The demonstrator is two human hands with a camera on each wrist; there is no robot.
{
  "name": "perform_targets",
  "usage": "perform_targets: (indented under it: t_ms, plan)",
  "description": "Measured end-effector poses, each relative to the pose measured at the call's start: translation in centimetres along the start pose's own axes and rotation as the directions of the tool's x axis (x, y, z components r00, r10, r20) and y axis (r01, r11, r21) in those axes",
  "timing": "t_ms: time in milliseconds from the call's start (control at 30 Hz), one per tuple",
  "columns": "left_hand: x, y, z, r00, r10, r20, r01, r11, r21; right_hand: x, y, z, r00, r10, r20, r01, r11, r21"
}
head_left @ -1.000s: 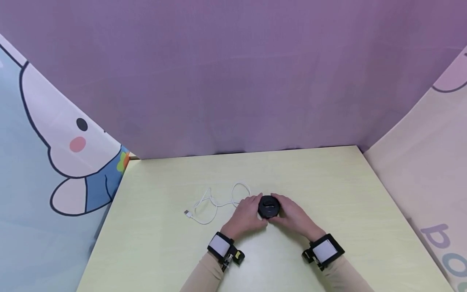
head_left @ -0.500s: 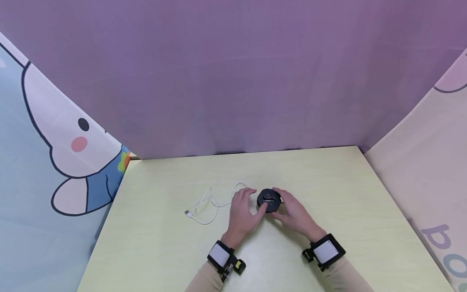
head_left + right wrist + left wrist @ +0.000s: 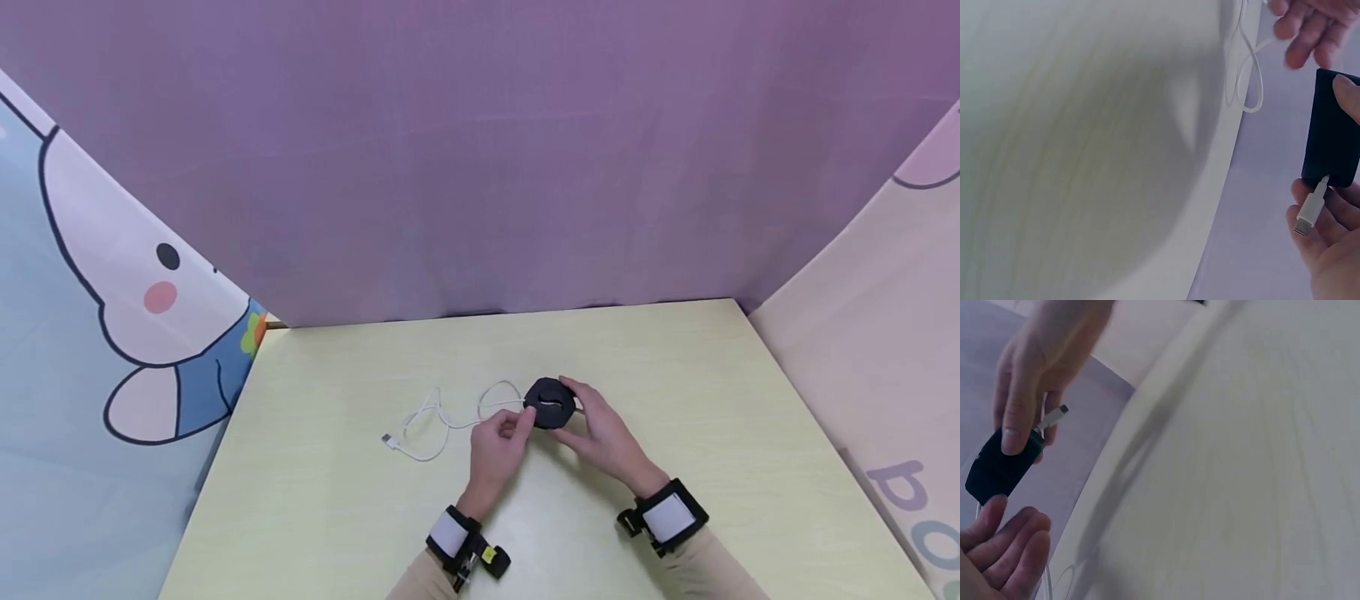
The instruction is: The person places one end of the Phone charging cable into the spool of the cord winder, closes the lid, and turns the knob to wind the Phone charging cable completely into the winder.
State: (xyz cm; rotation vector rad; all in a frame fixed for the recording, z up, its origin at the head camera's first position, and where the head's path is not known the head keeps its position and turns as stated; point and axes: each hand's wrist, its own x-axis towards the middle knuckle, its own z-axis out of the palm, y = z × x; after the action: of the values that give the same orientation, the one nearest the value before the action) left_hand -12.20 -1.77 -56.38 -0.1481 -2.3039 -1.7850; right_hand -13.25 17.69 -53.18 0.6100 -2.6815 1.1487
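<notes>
A black, many-sided cable winder (image 3: 550,403) is held up off the table by my right hand (image 3: 611,437), fingers at its far rim and thumb at its near rim. A white cable (image 3: 447,423) leaves its left side and lies in loose loops on the table, ending in a USB-A plug (image 3: 389,441). From the winder's other side sticks a short white USB-C plug (image 3: 1310,214), seen in the right wrist view. My left hand (image 3: 497,454) is at the winder's near left, thumb by its edge, other fingers loosely bent and holding nothing.
A pale wooden table (image 3: 322,517) lies beneath. A purple cloth wall (image 3: 480,167) rises behind it, with printed cloth panels on the left (image 3: 67,467) and right (image 3: 885,333). Both wrists wear camera bands.
The winder has moved up and slightly left in the right hand. My left hand has let go of its left side and drawn back toward me, uncovering the cable there.
</notes>
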Motion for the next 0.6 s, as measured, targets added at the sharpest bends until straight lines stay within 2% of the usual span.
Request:
perform_targets:
  t_ms: [67,133,300,467,600]
  plan:
    - [-0.07,0.17,0.07,0.994,-0.109,0.027,0.111,0.989,-0.099,-0.06,-0.04,-0.02,1.000,-0.011,-0.010,0.011,1.000,0.004]
    - [-0.07,0.32,0.11,0.980,-0.193,0.055,0.200,0.967,-0.156,-0.09,-0.05,-0.02,1.000,-0.025,-0.019,0.025,1.000,0.006]
    - [0.02,0.45,0.25,0.931,-0.329,0.156,0.360,0.898,-0.253,-0.20,-0.13,0.03,0.999,-0.053,-0.008,0.053,0.998,0.021]
    - [0.34,0.84,0.29,0.893,-0.373,0.252,0.443,0.829,-0.343,-0.22,-0.41,0.12,0.997,-0.069,0.019,0.068,0.997,0.030]
    - [0.61,1.07,0.24,0.883,-0.372,0.287,0.466,0.772,-0.432,-0.20,-0.59,0.21,0.996,-0.086,0.031,0.086,0.996,0.018]
